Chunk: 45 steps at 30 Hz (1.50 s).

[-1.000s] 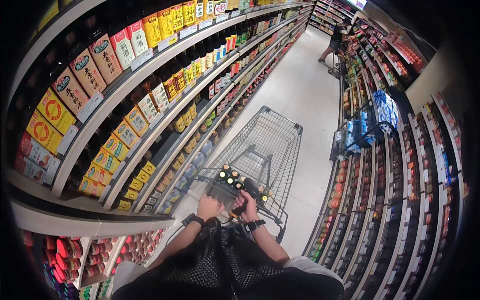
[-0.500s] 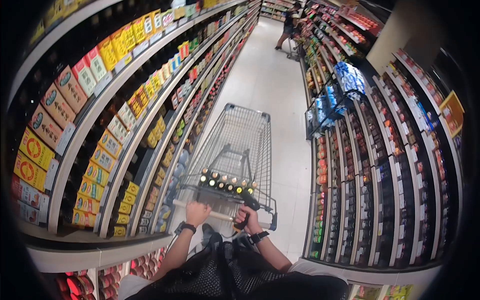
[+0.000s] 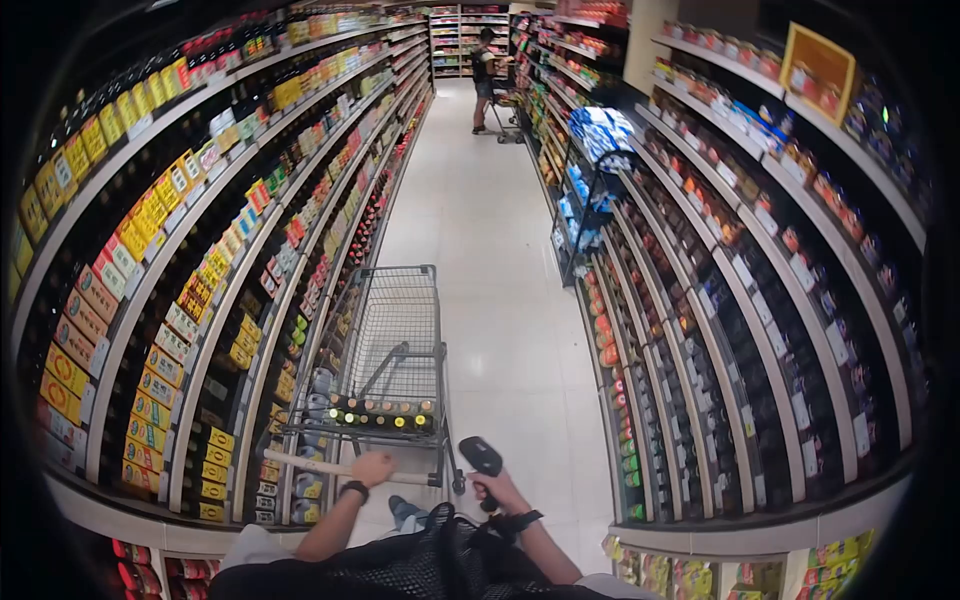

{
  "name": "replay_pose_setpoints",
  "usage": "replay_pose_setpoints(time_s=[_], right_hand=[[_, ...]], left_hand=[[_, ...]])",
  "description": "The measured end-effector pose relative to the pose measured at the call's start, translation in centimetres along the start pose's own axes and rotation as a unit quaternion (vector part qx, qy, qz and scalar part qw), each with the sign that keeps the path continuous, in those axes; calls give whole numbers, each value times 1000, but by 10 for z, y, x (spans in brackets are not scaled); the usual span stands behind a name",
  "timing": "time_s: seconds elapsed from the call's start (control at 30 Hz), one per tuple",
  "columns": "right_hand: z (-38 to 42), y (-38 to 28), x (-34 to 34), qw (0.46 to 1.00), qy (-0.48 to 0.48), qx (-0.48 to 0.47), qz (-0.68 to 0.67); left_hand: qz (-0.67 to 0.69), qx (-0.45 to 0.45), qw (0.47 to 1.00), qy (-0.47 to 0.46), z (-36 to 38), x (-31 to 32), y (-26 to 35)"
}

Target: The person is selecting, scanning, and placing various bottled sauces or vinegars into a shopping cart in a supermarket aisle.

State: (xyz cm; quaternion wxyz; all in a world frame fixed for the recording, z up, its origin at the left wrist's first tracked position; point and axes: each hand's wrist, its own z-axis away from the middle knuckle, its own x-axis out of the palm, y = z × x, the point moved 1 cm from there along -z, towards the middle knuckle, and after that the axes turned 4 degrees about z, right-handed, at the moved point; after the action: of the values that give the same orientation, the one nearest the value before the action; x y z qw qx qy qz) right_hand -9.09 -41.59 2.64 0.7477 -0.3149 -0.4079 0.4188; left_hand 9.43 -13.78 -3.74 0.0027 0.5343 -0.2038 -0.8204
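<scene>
My left hand point(image 3: 373, 467) is closed over the handle bar point(image 3: 318, 463) of a metal shopping cart point(image 3: 396, 318). Clear of the bar on the right, my right hand point(image 3: 497, 488) grips a black pistol-grip handheld device point(image 3: 481, 456), perhaps a scanner. The device's head points up and forward, and my fingers partly hide its grip. Two rows of dark bottles point(image 3: 382, 414) with light and yellow caps stand at the near end of the cart. In front of them the wire basket shows only a folded grey frame part. Dark bands circle both of my wrists.
Packed shelves of boxes and bottles point(image 3: 170, 325) line the left, close to the cart. More shelves of jars point(image 3: 740, 300) run along the right, with a rack of blue-and-white packs point(image 3: 600, 135) jutting out. Further down the tiled aisle point(image 3: 490, 230), a person point(image 3: 484, 80) stands by another cart.
My right hand has come off the handle bar with the device and moved apart from it. The cart now sits further left in view, and my view has tilted up along the aisle.
</scene>
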Motion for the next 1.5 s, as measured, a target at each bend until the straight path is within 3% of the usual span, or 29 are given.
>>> replay_pose_setpoints(time_s=[0.07,0.17,0.33,0.37,0.43,0.5,0.83,0.9,0.97,1.03,1.1,1.23,1.3,1.33,1.47,1.5], right_hand=[[8,-2,-33,997,52,-56,30],[24,-13,-62,991,104,-81,12],[18,-33,-77,971,126,-150,134],[4,-23,-84,947,136,-206,206],[-3,-32,-87,951,79,-185,233],[-7,-50,-89,951,22,-165,260],[-150,-98,-105,888,-140,-102,425],[-184,-117,-105,874,-153,-86,452],[-223,-129,-105,867,-139,-111,465],[-260,-145,-107,846,-120,-116,506],[-297,-147,-108,880,-116,-115,446],[-330,-190,-71,898,-131,-31,419],[-354,-192,-73,893,-156,-25,421],[-367,-191,-76,878,-184,-81,434],[-413,-198,-79,876,-236,-23,419],[-422,-206,-77,877,-238,13,417]], left_hand=[[-20,-37,999,-13,5,10,15],[-47,-31,993,-106,9,-2,20],[-117,-63,981,-145,24,-3,25],[-114,-76,977,-165,18,8,9],[-102,-140,958,-228,27,-6,20],[-82,-149,975,-140,37,7,10],[-40,-204,978,-15,84,-8,21],[-34,-220,975,3,90,-10,17],[21,-183,978,102,93,-8,13],[50,-194,974,107,96,-19,22],[62,-196,967,153,98,-19,19],[41,-235,944,226,97,-8,12],[36,-250,935,250,99,-3,11],[26,-262,930,257,97,-7,18],[52,-356,896,262,74,-1,40],[130,-430,814,368,59,2,49]])
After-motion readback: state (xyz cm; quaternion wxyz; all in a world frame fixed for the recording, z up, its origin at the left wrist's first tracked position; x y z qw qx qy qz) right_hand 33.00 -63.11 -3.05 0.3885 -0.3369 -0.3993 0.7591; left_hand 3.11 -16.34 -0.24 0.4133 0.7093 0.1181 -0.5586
